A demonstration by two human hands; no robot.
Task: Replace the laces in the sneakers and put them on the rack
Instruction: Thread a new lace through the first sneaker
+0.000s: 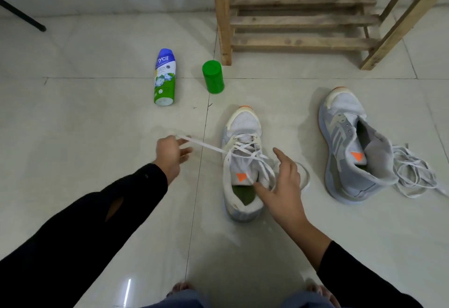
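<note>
A grey-white sneaker (244, 123) with an orange toe tip stands on the floor in the middle, partly laced with a white lace (206, 146). My left hand (170, 155) holds one end of that lace, drawn taut out to the left of the shoe. My right hand (284, 181) hovers over the shoe's opening with fingers spread, touching the loose lace loops there. A second matching sneaker (347, 145) lies to the right, tilted, with no lace in its eyelets. A loose pile of white lace (413, 174) lies beside its heel.
A wooden slatted rack (301, 18) stands at the back right on the tiled floor. A blue-green spray can (164, 78) lies on its side at left of centre, a green cap (213, 76) upright beside it. My feet show at the bottom edge.
</note>
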